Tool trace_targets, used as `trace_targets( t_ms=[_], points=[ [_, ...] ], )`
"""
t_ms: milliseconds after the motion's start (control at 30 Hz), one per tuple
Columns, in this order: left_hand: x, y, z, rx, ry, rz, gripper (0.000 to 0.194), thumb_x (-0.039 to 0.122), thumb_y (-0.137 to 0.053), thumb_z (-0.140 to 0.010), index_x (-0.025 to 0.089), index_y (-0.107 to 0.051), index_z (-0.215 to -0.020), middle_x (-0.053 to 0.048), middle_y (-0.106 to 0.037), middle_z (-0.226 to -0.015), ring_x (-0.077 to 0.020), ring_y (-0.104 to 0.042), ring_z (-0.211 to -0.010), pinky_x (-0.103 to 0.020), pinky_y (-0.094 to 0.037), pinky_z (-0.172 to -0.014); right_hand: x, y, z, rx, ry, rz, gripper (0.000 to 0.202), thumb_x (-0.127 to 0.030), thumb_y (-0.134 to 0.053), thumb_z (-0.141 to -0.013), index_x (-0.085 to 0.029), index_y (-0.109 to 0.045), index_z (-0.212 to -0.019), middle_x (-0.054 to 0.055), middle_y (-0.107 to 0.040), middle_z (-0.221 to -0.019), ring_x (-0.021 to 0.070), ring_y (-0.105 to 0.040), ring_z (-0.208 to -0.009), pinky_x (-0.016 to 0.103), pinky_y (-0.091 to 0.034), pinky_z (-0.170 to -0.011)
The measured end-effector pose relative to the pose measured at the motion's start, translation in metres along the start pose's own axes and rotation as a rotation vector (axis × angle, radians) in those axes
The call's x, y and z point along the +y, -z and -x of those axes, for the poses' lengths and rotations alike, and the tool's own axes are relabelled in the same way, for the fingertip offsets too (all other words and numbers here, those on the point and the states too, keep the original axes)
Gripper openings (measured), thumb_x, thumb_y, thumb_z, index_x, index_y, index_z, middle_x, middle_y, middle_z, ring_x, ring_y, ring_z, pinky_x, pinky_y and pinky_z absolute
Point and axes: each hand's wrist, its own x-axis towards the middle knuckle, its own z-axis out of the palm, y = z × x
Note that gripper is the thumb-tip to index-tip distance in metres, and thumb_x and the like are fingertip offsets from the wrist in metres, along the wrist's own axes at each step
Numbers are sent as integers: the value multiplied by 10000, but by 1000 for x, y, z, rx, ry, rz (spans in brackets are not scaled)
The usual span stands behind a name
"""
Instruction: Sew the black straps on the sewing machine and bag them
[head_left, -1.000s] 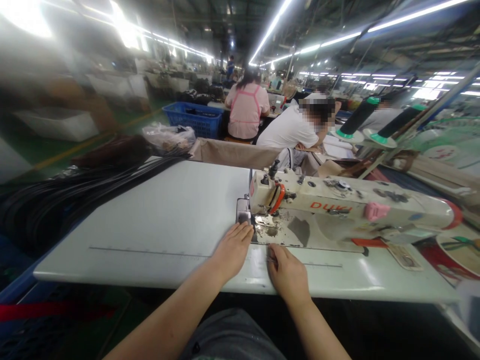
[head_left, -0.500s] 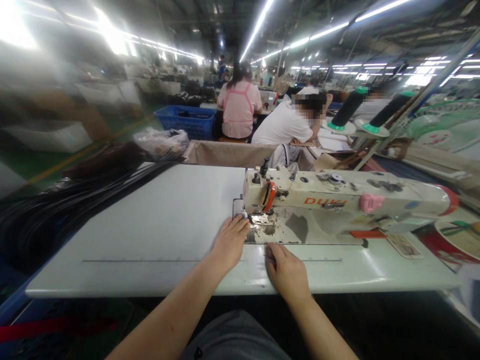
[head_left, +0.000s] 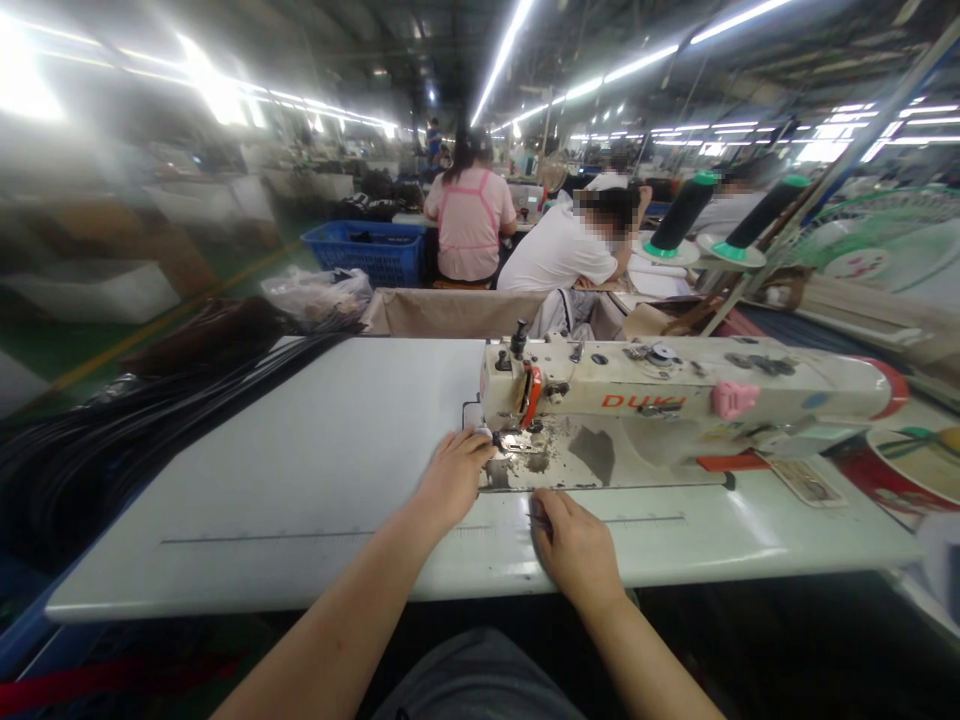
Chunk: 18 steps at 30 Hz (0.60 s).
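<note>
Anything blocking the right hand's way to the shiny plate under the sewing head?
Nothing visible: between the right hand and the shiny plate there is only worn machine bed. The left hand lies left of that path.

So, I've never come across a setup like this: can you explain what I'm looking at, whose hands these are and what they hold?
There is no robot here. One camera, worn on a person's head, takes every picture, looking forward and down over their own bare hands.

The left hand lies with fingers extended beside the needle end of a sewing machine. The right hand rests near the machine's front edge, fingers curled; it may pinch something thin and dark, too small to identify.

The machine sits on a pale worktable. Long black strips lie over its far left side. Two dark thread cones stand behind the machine. Beyond are a blue basket and other people at work.
</note>
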Motion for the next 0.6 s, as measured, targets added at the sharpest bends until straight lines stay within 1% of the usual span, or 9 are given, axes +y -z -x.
trace_targets(
  t_ms=[67, 100, 167, 233, 333, 467, 600],
  points=[
    [-8, 0, -9, 35, -17, 73, 378, 87, -512, -925, 244, -752, -1170, -72, -691, -1323, -261, -556, -1345, -482, -440, -1184, 0, -1, 0, 4, -5, -8, 273, -113, -529, -848, -197, -652, -1077, 37, -714, -913, 188, -648, -787, 273, -416, -700],
    [-12, -1, -14, 53, -1, 106, 352, 93, -522, -923, 232, -761, -1141, -79, -698, -1288, -251, -589, -1298, -451, -464, -1167, 0, -1, 1, 8, -7, -13, 267, -110, -532, -842, -201, -650, -1064, 35, -713, -905, 187, -644, -782, 272, -411, -696],
    [-20, -3, -26, 75, 54, 146, 333, 104, -539, -917, 204, -755, -1150, -94, -686, -1280, -242, -627, -1233, -416, -499, -1135, 1, -2, 1, 17, -10, -22, 256, -106, -537, -836, -207, -645, -1045, 36, -713, -899, 185, -638, -779, 270, -404, -695],
    [-27, -5, -38, 68, 78, 151, 346, 114, -568, -907, 195, -736, -1199, -99, -655, -1344, -249, -619, -1247, -413, -495, -1139, 1, -3, 1, 25, -10, -27, 245, -104, -537, -835, -211, -641, -1030, 39, -714, -906, 186, -636, -781, 272, -403, -701],
    [-34, -6, -54, 33, 37, 150, 330, 135, -598, -909, 224, -745, -1191, -65, -641, -1403, -245, -581, -1310, -397, -453, -1178, 1, -3, 1, 30, -16, -23, 250, -98, -536, -826, -211, -641, -1023, 39, -711, -904, 190, -638, -778, 281, -404, -704],
    [-39, -5, -70, -3, -17, 142, 316, 190, -580, -946, 236, -743, -1212, -43, -659, -1407, -234, -576, -1327, -359, -427, -1192, 1, -4, 1, 22, -29, -17, 272, -88, -538, -805, -208, -645, -1024, 36, -709, -897, 191, -638, -765, 286, -400, -696],
    [-40, -5, -77, -19, -48, 124, 317, 236, -535, -984, 239, -740, -1226, -38, -695, -1364, -230, -582, -1320, -357, -420, -1189, 1, -4, 1, 20, -38, -21, 267, -86, -539, -805, -208, -643, -1019, 40, -709, -897, 186, -630, -763, 282, -395, -694]
  ],
)
